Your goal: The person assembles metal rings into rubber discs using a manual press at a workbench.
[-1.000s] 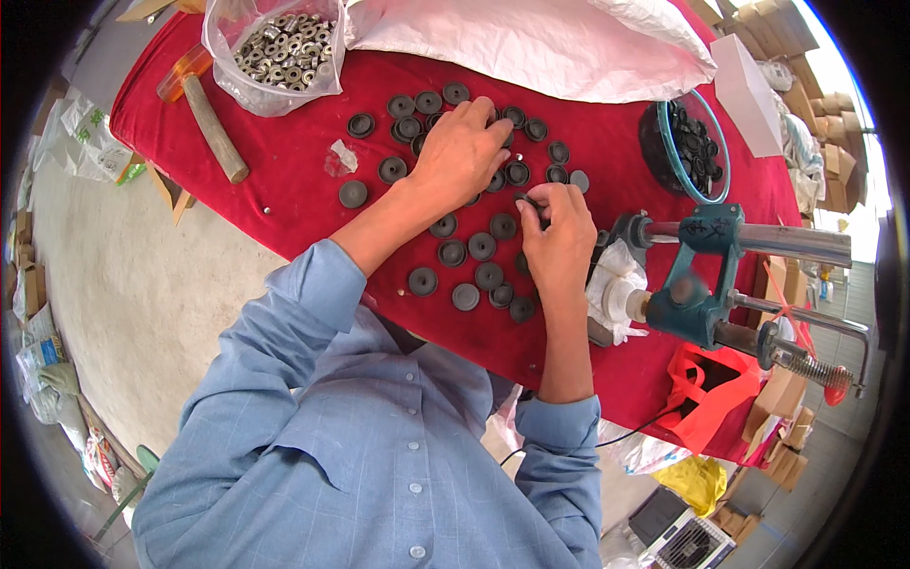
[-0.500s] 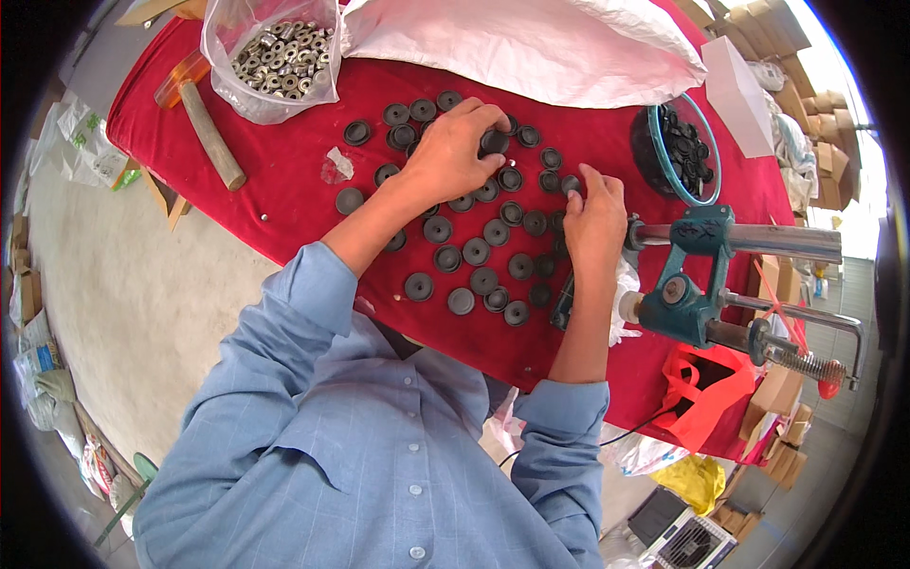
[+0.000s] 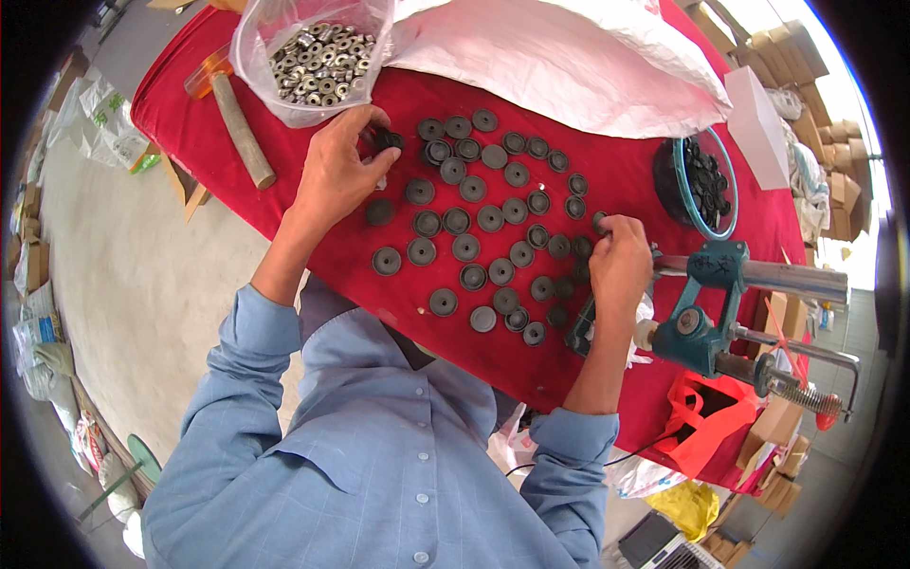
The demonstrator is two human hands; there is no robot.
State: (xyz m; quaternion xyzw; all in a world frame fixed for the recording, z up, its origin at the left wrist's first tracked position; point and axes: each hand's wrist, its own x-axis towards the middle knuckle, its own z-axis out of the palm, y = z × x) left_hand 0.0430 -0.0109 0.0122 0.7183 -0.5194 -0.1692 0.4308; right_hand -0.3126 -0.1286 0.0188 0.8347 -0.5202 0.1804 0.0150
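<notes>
Many small round black rubber discs (image 3: pixel 490 219) are lying flat in loose rows on the red cloth. One small black disc (image 3: pixel 387 140) is sitting between fingertips at the far left edge of the rows. Another black disc (image 3: pixel 599 220) is sitting pinched at the right edge.

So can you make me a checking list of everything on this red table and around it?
Surface: red cloth over a table, bare at its left part.
Job's things: many black discs spread in rows; a dish of black discs at the far right.
Clutter: clear bag of metal rings, hammer, white sack, white box, teal press.
Hands: left hand pinches black discs near the bag; right hand holds a disc beside the press.
Cables: thin black cable below the table edge.
Surroundings: concrete floor, cardboard boxes, red bag.
</notes>
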